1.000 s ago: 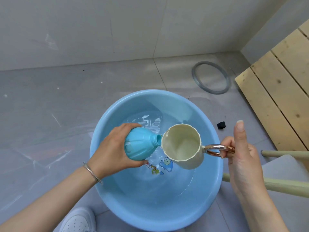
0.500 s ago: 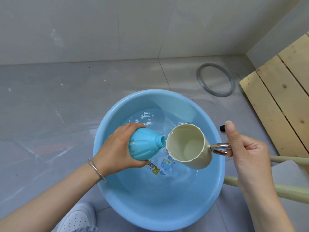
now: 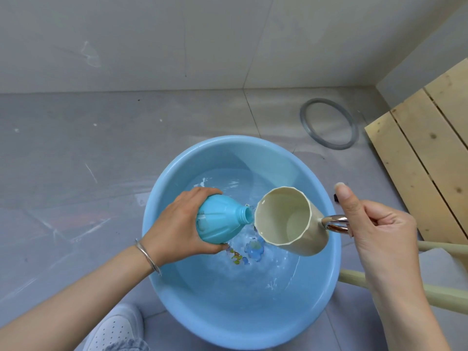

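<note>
- While the left hand [image 3: 177, 224] wraps its fingers and thumb round the fat body of the turquoise bottle [image 3: 217, 221], the bottle lies almost level over the middle of the blue basin [image 3: 243, 141].
- Its long axis runs left to right across the frame, and its uncapped neck points right, just beside the rim of the cream mug [image 3: 286, 219].
- The right hand [image 3: 379, 231] holds the mug by its shiny metal handle [image 3: 335, 222], fingers curled at the handle, thumb stretched toward the top of the frame.
- The mug is tilted, its mouth facing up and left, its base toward the lower right, handle at the right.
- Both bottle and mug hang above shallow water in the basin, centre of the frame.
- A grey ring [image 3: 302, 115] lies on the floor at upper right, next to a wooden pallet [image 3: 430, 148].
- A white shoe [image 3: 114, 328] shows at the bottom left.
</note>
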`<state>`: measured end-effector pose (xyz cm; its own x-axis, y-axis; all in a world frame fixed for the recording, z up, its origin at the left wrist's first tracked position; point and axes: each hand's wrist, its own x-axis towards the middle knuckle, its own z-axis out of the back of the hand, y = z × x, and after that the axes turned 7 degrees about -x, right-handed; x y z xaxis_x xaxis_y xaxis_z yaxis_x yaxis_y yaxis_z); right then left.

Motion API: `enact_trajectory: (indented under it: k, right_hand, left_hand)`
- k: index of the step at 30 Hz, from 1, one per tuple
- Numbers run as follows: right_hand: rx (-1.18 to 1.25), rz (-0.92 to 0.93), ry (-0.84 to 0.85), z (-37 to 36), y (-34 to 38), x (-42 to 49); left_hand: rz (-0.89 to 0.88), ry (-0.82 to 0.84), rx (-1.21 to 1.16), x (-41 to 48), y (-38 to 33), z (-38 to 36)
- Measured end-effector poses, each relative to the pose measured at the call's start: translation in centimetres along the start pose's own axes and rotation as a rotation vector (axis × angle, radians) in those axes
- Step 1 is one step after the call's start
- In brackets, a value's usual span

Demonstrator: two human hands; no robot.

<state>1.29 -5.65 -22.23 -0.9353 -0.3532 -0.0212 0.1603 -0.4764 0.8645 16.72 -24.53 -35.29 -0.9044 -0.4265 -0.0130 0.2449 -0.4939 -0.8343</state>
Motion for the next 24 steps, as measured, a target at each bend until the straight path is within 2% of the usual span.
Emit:
enact_trajectory:
  k: [24]
  right_hand:
    - [-0.135, 0.176, -0.098, 0.8, 2.1, -0.6]
  left_hand:
    - [0.019, 0.006, 0.009, -0.2, 0.4, -0.3]
